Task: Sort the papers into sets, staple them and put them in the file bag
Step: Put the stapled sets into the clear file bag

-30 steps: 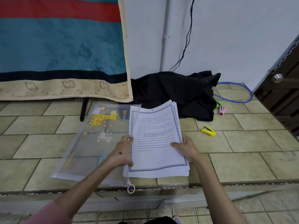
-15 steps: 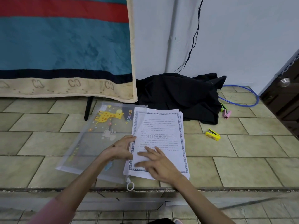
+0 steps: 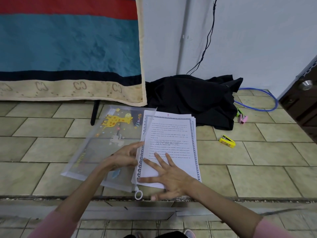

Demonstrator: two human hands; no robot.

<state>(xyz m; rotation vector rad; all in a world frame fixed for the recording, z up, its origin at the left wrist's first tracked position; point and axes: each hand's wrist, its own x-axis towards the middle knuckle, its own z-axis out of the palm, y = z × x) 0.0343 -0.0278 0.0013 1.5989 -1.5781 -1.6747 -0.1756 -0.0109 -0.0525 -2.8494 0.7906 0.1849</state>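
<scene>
The stack of papers [image 3: 173,143] lies on the tiled floor [image 3: 257,169], its left edge inside the open mouth of the transparent file bag [image 3: 103,145]. The right hand [image 3: 169,176] rests flat on the lower part of the top sheet, fingers spread wide, gripping nothing. The left hand [image 3: 123,158] holds the bag's upper flap at the opening; its grip is narrow on the flap edge. A yellow stapler [image 3: 227,141] lies on the floor, well apart to the right.
</scene>
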